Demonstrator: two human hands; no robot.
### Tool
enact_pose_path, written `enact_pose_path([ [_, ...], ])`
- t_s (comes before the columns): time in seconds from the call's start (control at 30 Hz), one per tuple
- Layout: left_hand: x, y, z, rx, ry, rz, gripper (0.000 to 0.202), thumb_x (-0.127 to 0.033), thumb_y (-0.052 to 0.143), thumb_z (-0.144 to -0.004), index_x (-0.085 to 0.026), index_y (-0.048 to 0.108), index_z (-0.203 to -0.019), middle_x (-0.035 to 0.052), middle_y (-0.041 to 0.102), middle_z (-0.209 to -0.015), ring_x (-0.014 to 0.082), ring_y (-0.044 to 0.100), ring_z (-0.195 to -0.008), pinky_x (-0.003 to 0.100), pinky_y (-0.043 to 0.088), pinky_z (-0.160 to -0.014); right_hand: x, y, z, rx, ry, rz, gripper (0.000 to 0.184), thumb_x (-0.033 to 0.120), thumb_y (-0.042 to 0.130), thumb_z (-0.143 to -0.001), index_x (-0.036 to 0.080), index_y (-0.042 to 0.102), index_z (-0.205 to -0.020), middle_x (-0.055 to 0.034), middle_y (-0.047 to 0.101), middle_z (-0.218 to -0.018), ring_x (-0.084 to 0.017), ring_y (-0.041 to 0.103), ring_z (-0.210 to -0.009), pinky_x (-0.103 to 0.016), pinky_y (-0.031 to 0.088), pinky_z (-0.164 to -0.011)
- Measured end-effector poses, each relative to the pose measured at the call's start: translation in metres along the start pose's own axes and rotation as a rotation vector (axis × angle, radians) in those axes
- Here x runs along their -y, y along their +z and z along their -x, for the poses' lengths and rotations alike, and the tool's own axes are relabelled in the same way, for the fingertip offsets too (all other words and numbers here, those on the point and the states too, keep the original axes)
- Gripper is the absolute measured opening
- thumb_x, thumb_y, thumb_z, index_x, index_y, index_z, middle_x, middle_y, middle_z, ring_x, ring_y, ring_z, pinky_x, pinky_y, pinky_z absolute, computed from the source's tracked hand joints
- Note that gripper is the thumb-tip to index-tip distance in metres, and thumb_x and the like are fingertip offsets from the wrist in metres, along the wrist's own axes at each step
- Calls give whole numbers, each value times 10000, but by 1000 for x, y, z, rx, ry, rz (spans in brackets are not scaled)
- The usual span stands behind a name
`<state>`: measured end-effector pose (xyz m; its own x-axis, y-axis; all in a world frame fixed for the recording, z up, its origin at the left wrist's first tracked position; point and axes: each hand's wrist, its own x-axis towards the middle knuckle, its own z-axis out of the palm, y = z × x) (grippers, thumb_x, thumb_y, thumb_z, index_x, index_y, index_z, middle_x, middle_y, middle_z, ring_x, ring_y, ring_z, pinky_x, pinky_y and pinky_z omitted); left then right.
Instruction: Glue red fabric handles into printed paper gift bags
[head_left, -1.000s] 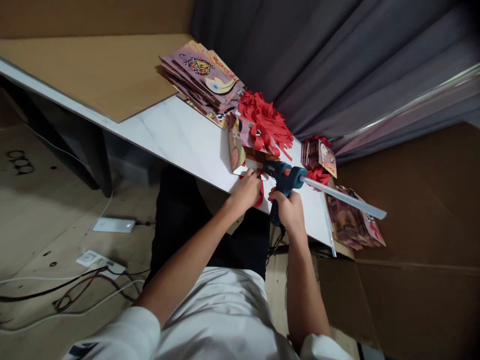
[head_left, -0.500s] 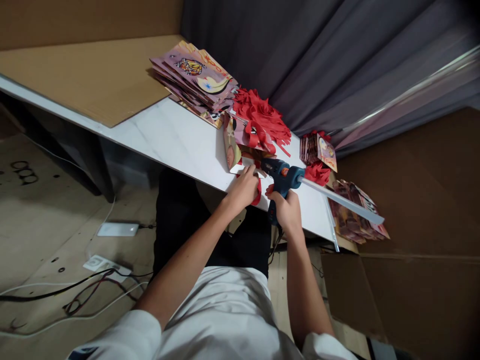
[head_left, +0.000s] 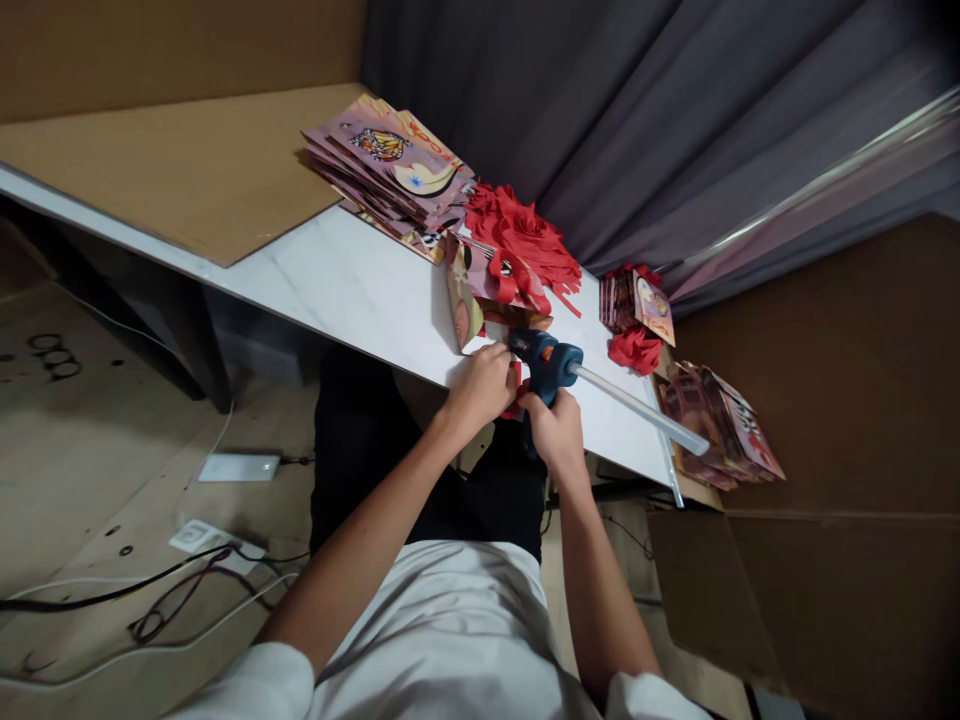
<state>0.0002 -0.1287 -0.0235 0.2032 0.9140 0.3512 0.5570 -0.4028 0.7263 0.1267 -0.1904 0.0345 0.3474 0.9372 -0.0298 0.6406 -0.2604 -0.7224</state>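
My right hand [head_left: 559, 425] is wrapped round the handle of a dark blue glue gun [head_left: 551, 362]. A long pale glue stick [head_left: 637, 405] juts from its back, down to the right. The nozzle end points left, over the near side of an open printed cardboard box [head_left: 461, 300]. There my left hand [head_left: 484, 385] has its fingers closed at the box's near edge, on a red ribbon [head_left: 516, 380] that shows beside the fingers. The fingertips are partly hidden. A red bow [head_left: 517, 280] lies on the box's far part.
Behind the box is a heap of red ribbon pieces [head_left: 525, 230]. Printed folded cards [head_left: 397, 165] are stacked left of it. At right are small printed boxes [head_left: 637, 305], a red bow [head_left: 636, 350] and more printed pieces [head_left: 724, 425]. Cables and a power strip [head_left: 217, 545] lie on the floor.
The glue gun and my right hand have moved left, closer to my left hand, and the glue stick has swung left with them. My left hand stays at the box's near edge.
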Motion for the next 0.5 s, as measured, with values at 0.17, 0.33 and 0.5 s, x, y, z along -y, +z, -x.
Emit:
enact_pose_path([
  [0.17,3,1,25,-94,31,-138,307,-25,518,-972,-72,762,-1151,219,752,-1281,324,682,-1349,441,580,-1166,-4,9,9,-11,-15,-35,185,414,606,-731,234,571,-705,38,499,-602,-166,404,-616,-324,326,-592],
  [0.33,4,2,39,-65,127,-158,332,-93,500,-1038,-42,761,-1238,251,744,-1372,340,648,-1433,482,542,-1239,-2,15,19,-80,-10,-68,180,404,595,-708,246,515,-671,32,492,-623,-159,397,-626,-318,365,-607],
  [0.5,1,7,41,-35,144,-148,386,-125,482,-1055,4,719,-1332,286,704,-1458,357,624,-1474,494,524,-1263,1,11,19,-71,43,-56,187,410,610,-725,233,573,-681,27,528,-607,-170,441,-617,-313,365,-588],
])
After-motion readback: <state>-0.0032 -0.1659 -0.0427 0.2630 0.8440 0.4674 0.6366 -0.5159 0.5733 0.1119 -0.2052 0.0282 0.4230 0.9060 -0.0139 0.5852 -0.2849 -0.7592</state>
